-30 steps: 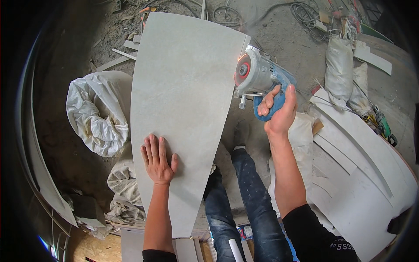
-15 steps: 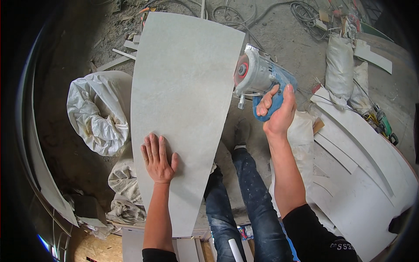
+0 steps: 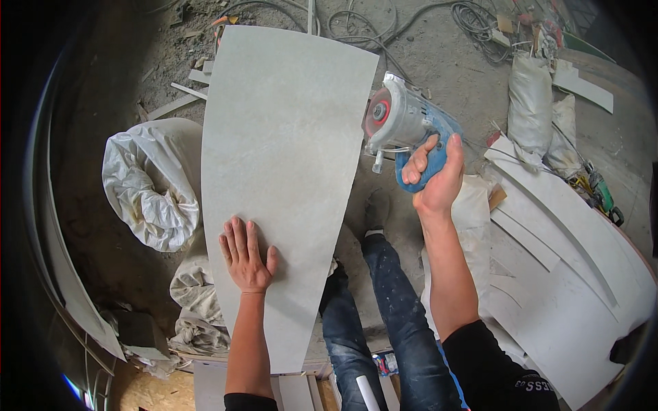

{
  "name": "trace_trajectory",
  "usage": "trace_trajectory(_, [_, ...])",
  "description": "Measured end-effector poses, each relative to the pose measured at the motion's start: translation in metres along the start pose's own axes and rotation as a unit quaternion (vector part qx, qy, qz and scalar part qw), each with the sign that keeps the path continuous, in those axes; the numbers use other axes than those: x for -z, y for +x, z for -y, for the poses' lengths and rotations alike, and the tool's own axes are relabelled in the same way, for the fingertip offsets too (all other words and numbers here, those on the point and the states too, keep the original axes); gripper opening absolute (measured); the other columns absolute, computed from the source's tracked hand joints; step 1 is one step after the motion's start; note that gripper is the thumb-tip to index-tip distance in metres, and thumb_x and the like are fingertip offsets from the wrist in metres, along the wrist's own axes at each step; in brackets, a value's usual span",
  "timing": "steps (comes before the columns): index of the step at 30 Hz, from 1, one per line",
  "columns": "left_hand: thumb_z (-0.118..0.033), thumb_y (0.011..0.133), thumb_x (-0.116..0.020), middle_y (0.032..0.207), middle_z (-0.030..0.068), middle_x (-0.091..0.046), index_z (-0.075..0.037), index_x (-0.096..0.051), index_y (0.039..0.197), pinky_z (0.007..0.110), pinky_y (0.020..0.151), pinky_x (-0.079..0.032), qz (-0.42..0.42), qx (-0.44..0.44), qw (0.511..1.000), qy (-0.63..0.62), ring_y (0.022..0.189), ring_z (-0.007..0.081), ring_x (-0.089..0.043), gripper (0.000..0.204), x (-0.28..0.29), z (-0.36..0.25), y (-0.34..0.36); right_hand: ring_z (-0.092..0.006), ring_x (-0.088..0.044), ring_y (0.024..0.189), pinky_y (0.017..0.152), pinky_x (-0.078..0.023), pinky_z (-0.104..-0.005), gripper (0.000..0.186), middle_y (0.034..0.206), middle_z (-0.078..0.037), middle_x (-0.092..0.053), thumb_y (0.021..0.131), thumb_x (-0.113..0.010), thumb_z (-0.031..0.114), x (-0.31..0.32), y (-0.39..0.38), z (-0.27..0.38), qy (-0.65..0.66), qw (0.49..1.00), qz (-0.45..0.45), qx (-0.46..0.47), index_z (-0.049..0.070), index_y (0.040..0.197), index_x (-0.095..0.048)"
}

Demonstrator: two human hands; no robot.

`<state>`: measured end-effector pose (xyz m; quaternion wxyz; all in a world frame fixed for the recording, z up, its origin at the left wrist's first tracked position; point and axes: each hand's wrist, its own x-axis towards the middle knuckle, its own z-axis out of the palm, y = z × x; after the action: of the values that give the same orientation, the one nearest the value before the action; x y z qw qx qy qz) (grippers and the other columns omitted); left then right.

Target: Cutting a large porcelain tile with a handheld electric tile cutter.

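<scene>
A long pale grey panel, curved along its top and sides, lies lengthwise in front of me. My left hand rests flat on its lower part with fingers stretched out. My right hand is wrapped round the handle of a blue and silver cutting saw with a red-centred disc. The saw is at the panel's upper right edge; whether the disc touches the edge, I cannot tell.
Rolled white sacks lie left of the panel, and full sacks stand upper right. Cut boards lie stacked right, beside a green tool. Cables cross the dusty floor. My legs are below the panel's right edge.
The sparks and faint dust at the disc have gone, as has a narrow strip along the panel's upper right edge. The whole view has shifted slightly; both hands keep their places.
</scene>
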<state>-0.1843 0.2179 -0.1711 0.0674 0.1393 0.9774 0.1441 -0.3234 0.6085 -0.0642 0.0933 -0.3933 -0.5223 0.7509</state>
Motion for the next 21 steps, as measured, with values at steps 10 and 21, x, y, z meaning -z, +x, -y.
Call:
trace_trajectory(10, [-0.049,0.114,-0.049,0.180,0.0236,-0.040,-0.006,-0.046,0.172,0.059,0.139,-0.021,-0.005,0.000,1.000,-0.002,0.169,0.0441,-0.033,0.072,-0.0010,-0.0023,0.0012,-0.0170,-0.051,0.050,0.049,-0.044,-0.0357,0.052,0.068,-0.007,-0.055,0.115,-0.053,0.055,-0.0053,0.0024,0.0002,0.007,1.000,0.004,-0.005,0.007,0.099,-0.061])
trace_trajectory(21, [-0.049,0.114,-0.049,0.180,0.0233,-0.040,-0.006,-0.046,0.172,0.059,0.139,-0.022,-0.006,0.000,1.000,0.000,0.169,0.0433,-0.034,0.072,-0.0022,-0.0028,0.0008,-0.0169,-0.052,0.049,0.049,-0.045,-0.0356,0.051,0.067,-0.007,-0.055,0.116,-0.052,0.054,-0.0050,0.0022,0.0021,-0.002,1.000,0.019,-0.001,0.007,0.098,-0.061])
